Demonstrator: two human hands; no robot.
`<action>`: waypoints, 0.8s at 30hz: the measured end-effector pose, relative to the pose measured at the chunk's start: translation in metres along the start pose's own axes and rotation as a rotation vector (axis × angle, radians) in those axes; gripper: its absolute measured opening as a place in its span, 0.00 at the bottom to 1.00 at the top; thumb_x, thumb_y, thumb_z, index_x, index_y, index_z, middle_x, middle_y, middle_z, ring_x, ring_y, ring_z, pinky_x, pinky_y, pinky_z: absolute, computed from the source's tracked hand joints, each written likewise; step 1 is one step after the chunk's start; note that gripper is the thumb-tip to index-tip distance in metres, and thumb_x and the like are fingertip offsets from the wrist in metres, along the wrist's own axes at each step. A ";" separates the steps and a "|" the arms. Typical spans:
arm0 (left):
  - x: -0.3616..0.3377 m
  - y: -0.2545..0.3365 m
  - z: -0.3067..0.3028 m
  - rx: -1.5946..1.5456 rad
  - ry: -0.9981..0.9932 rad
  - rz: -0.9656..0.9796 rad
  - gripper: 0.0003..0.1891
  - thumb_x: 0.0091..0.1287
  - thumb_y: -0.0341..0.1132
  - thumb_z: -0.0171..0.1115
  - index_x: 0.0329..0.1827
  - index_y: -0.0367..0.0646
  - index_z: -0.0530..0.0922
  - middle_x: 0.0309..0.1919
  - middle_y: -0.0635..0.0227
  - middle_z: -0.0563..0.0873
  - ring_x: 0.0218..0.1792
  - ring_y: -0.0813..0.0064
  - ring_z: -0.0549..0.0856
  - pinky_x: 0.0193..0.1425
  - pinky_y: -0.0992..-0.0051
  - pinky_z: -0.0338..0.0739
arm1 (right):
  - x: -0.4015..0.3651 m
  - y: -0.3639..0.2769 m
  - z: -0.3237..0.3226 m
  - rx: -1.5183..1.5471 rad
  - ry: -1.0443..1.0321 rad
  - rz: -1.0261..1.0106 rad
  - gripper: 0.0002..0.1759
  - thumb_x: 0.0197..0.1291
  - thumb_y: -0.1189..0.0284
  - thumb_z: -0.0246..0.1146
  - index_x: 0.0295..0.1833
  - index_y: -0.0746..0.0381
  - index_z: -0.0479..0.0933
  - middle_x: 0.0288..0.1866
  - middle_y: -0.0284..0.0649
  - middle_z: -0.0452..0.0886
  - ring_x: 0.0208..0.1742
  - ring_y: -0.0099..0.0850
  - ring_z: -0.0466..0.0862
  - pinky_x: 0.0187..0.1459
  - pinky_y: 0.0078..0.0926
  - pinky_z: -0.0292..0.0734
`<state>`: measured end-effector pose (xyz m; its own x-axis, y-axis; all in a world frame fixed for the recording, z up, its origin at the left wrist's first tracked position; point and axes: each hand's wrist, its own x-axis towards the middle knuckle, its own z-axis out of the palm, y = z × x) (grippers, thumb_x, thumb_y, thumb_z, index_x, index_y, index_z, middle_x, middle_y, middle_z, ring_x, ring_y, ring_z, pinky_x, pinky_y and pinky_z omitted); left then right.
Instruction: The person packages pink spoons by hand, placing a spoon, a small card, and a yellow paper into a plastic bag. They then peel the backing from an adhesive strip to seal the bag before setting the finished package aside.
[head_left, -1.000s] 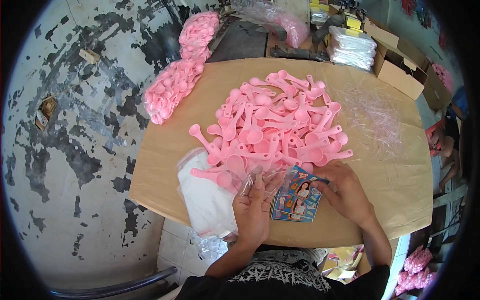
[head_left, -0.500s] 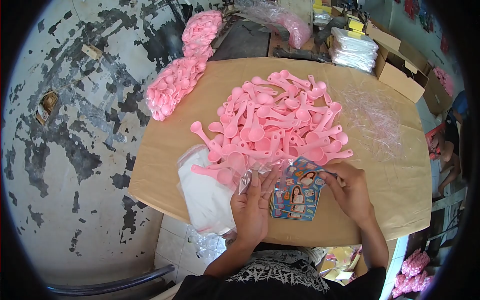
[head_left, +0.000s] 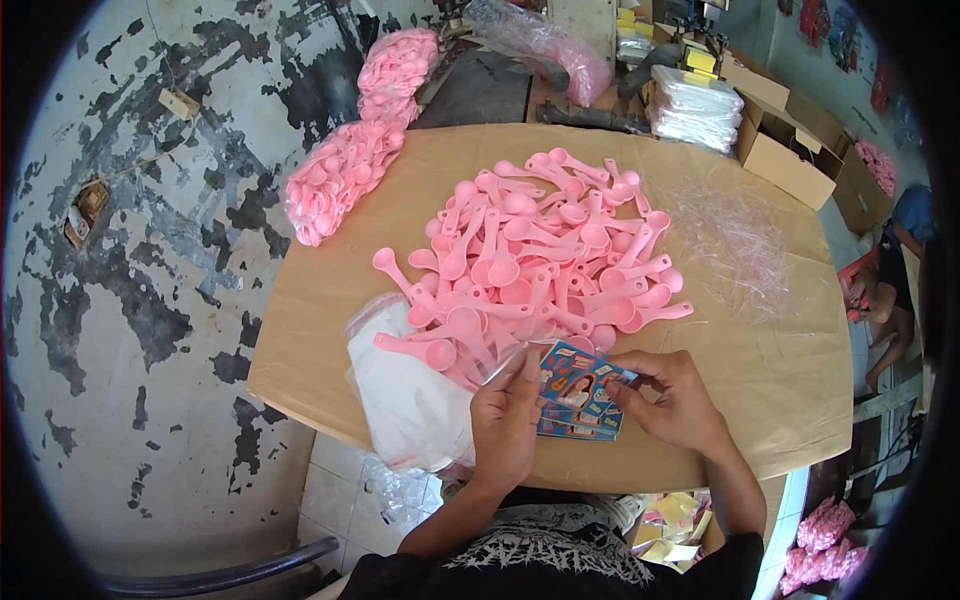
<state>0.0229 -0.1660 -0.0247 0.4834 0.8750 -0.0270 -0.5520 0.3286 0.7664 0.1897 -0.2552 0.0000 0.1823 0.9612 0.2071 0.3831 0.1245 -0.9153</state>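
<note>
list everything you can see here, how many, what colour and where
pink scoops: a large loose pile, pink, middle of the table
bagged scoops: at least two clear bags, pink, at the table's far left corner and beyond it
clear bags: a flat stack, clear and white, near edge, left of the hands
printed cards: a small stack, blue with pictures, near edge, between the hands
plastic strips: a loose heap, clear, right of the pile
wrapped packs: one stack, clear, beyond the far edge
cardboard boxes: at least two, brown, far right
table: one, covered in brown paper
other person: one, partly seen at the right edge
left hand: one, thumb on the top card's left edge
right hand: one, pinching the top card's right edge
</note>
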 end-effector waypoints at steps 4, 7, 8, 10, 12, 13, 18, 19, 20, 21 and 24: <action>-0.001 -0.011 -0.011 0.186 -0.079 -0.041 0.14 0.74 0.33 0.59 0.57 0.34 0.79 0.40 0.72 0.86 0.39 0.87 0.80 0.42 0.82 0.75 | -0.001 -0.001 0.007 0.165 0.018 0.092 0.13 0.66 0.77 0.63 0.54 0.66 0.81 0.34 0.37 0.86 0.31 0.18 0.82 0.34 0.19 0.79; -0.002 -0.010 -0.008 0.338 -0.210 0.016 0.12 0.73 0.31 0.60 0.55 0.35 0.79 0.42 0.71 0.85 0.41 0.87 0.80 0.45 0.81 0.75 | -0.001 -0.005 0.011 0.266 0.011 0.165 0.13 0.67 0.75 0.63 0.55 0.66 0.80 0.34 0.34 0.86 0.31 0.17 0.82 0.34 0.19 0.79; -0.002 -0.009 -0.007 0.402 -0.261 0.047 0.12 0.72 0.30 0.61 0.55 0.35 0.79 0.44 0.71 0.85 0.43 0.87 0.80 0.47 0.81 0.75 | -0.001 -0.005 0.011 0.292 0.002 0.175 0.13 0.67 0.75 0.63 0.55 0.66 0.80 0.34 0.34 0.85 0.31 0.17 0.82 0.33 0.18 0.79; -0.003 -0.017 -0.008 0.319 -0.358 -0.045 0.13 0.72 0.28 0.60 0.57 0.35 0.77 0.49 0.69 0.83 0.48 0.85 0.79 0.52 0.80 0.75 | -0.001 -0.001 0.013 0.412 0.017 0.202 0.14 0.68 0.74 0.63 0.56 0.66 0.80 0.35 0.33 0.85 0.31 0.16 0.81 0.33 0.18 0.79; -0.008 -0.025 -0.019 0.141 -0.375 -0.069 0.14 0.73 0.27 0.58 0.60 0.35 0.75 0.53 0.67 0.81 0.52 0.82 0.78 0.57 0.78 0.75 | -0.002 0.007 0.014 0.472 -0.003 0.206 0.14 0.68 0.74 0.63 0.57 0.66 0.79 0.35 0.32 0.84 0.32 0.15 0.80 0.33 0.17 0.78; -0.013 -0.025 -0.025 0.004 -0.343 -0.047 0.15 0.74 0.27 0.56 0.61 0.35 0.73 0.55 0.65 0.80 0.54 0.81 0.78 0.59 0.76 0.74 | -0.003 0.014 0.013 0.473 -0.030 0.199 0.14 0.68 0.73 0.64 0.56 0.66 0.79 0.36 0.32 0.83 0.32 0.15 0.79 0.33 0.17 0.77; -0.002 -0.011 -0.017 -0.239 -0.270 0.018 0.20 0.79 0.30 0.44 0.71 0.33 0.63 0.65 0.57 0.75 0.62 0.68 0.78 0.66 0.68 0.72 | 0.002 0.005 0.024 0.394 0.014 0.158 0.08 0.66 0.71 0.66 0.46 0.64 0.81 0.32 0.31 0.81 0.31 0.13 0.76 0.32 0.15 0.74; -0.004 -0.010 -0.016 -0.291 -0.250 -0.078 0.23 0.77 0.28 0.46 0.73 0.35 0.60 0.68 0.53 0.73 0.65 0.65 0.75 0.69 0.66 0.69 | 0.005 -0.004 0.024 0.358 0.023 0.193 0.07 0.66 0.71 0.67 0.43 0.64 0.81 0.31 0.31 0.81 0.31 0.13 0.76 0.31 0.15 0.74; -0.005 -0.009 -0.010 -0.170 -0.293 -0.023 0.24 0.76 0.27 0.47 0.74 0.36 0.59 0.67 0.52 0.73 0.66 0.64 0.75 0.69 0.65 0.69 | 0.007 -0.009 0.023 0.323 0.030 0.228 0.07 0.65 0.70 0.67 0.41 0.64 0.81 0.29 0.31 0.81 0.30 0.13 0.75 0.31 0.15 0.73; -0.004 -0.006 -0.001 -0.048 -0.334 0.032 0.25 0.75 0.27 0.48 0.75 0.37 0.57 0.67 0.51 0.73 0.66 0.63 0.75 0.70 0.64 0.69 | 0.007 -0.010 0.020 0.285 -0.019 0.246 0.08 0.66 0.69 0.67 0.41 0.64 0.82 0.29 0.31 0.81 0.30 0.13 0.75 0.31 0.15 0.73; -0.002 -0.009 -0.007 0.039 -0.392 0.051 0.26 0.72 0.25 0.53 0.72 0.40 0.59 0.68 0.49 0.71 0.68 0.62 0.73 0.71 0.62 0.68 | 0.005 -0.011 0.014 0.279 -0.124 0.314 0.09 0.66 0.68 0.66 0.41 0.64 0.82 0.27 0.30 0.80 0.29 0.13 0.75 0.30 0.16 0.73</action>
<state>0.0222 -0.1683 -0.0365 0.6832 0.6850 0.2530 -0.5593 0.2682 0.7844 0.1735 -0.2481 0.0062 0.1338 0.9832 -0.1237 0.0641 -0.1332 -0.9890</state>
